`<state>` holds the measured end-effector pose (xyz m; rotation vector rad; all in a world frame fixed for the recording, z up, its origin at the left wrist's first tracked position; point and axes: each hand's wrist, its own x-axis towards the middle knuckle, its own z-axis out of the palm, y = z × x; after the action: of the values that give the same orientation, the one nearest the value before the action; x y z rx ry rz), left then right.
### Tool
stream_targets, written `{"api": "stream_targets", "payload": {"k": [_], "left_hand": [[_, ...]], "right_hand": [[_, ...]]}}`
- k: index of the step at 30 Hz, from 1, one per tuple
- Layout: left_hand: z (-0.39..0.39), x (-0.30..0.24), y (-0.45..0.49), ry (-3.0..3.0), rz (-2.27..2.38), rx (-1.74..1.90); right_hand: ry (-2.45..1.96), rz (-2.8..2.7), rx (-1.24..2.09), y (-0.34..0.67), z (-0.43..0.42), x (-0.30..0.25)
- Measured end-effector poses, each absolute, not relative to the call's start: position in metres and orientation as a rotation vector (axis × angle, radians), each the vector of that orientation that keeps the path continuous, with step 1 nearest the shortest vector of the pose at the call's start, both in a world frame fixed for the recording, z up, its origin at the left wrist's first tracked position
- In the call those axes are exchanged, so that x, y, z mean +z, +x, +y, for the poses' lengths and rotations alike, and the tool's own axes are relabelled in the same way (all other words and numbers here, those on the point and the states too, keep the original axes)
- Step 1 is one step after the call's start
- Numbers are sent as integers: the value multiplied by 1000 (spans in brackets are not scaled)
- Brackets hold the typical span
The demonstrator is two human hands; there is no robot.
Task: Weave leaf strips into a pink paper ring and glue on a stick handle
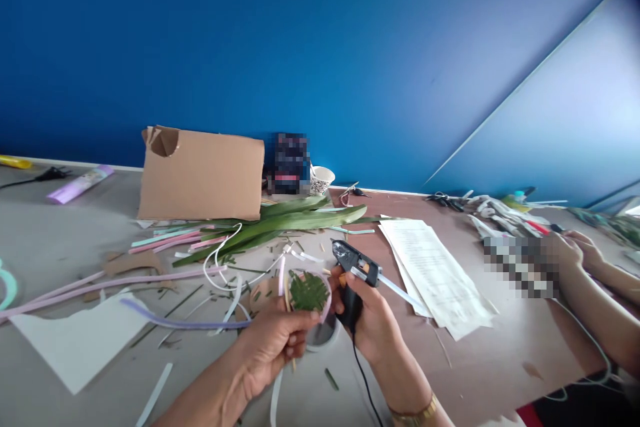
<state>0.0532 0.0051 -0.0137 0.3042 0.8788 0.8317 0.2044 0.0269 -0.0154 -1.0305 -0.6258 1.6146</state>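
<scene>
My left hand [267,343] is closed on the rim of a small round pink-edged piece covered with green leaf bits [308,291]. Thin pale sticks run beside its fingers. Wrapped around the handle of a black hot glue gun [356,265] is my right hand [376,323]. The gun's nozzle points up and left, above the round piece, and a clear glue stick [403,290] sticks out of its back. Beneath the hands is a pale round container [324,339], partly hidden. The gun's cord [364,373] hangs down past my wrist.
A cardboard box [203,177] stands against the blue wall, behind long green leaves [300,217]. Printed sheets [433,273] lie to the right. Pastel tubes [185,323], white paper [83,340] and scraps litter the left. Another person's hands [575,250] are at far right.
</scene>
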Motion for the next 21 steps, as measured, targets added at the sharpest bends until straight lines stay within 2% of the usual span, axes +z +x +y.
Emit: {"api": "stream_targets", "payload": {"k": [10, 21], "left_hand": [[3, -12, 49, 731, 972, 610], [4, -9, 47, 402, 830, 892]], "right_hand": [[-1340, -855, 1546, 211, 23, -8], [-1170, -565, 1237, 210, 35, -9]]}}
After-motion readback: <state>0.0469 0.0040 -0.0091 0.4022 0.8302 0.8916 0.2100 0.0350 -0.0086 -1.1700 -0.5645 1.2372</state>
